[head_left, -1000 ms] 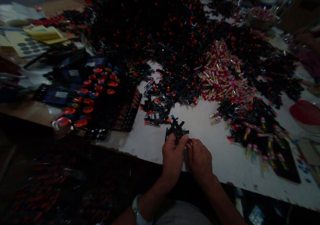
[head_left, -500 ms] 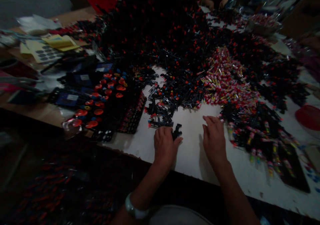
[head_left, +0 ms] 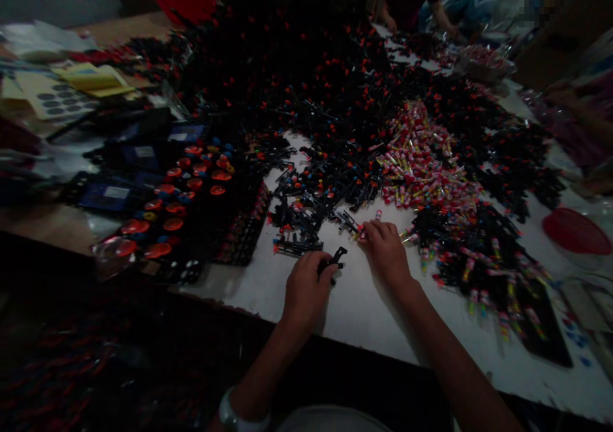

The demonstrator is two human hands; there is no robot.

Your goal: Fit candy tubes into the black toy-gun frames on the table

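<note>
Left hand (head_left: 305, 286) pinches a black plastic gun-shaped piece (head_left: 340, 253), right hand (head_left: 387, 256) narrowed, hold unclear; glossy pink-and-yellow tubes (head_left: 424, 163) lie loose right of centre.

The person wears a smooth, rounded, pale bracelet (head_left: 228, 413); light-coloured clothing (head_left: 332, 419) shows below, its details dim.

Small wrapped item (head_left: 378, 215) at the right hand (head_left: 385, 253): largely covered by the fingers; outline not established. Black piece (head_left: 339, 257) in the left hand (head_left: 306, 286): rear portion concealed by the fingers. Bracelet (head_left: 239, 414), behind the left hand: cut off by the lower edge. Dark heap (head_left: 287, 55), beyond both hands: individual pieces too dark to separate. Person (head_left: 412, 0), far beyond the right hand: cut off by the upper edge.
</note>
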